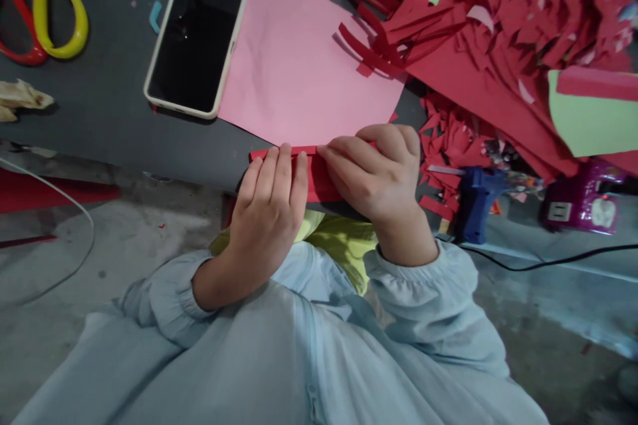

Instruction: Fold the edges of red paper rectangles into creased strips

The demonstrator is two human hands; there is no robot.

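Observation:
A piece of red paper [321, 180] lies at the table's near edge, with a narrow folded strip along its far side. On its left part my left hand [272, 196] rests flat, fingers stretched out and pointing away from me. My right hand [376, 169] has its fingers bent and pressed together on the paper's right part, at the folded edge. Just beyond both hands is a large pink sheet [304, 60], partly under a phone [197, 40] with a dark screen and a pale case.
Red- and yellow-handled scissors [74, 26] lie at the far left. A heap of red paper scraps [498, 33] covers the right side. A blue glue gun [473, 202], a purple device [581, 202] and a black cable [528, 265] are at the right.

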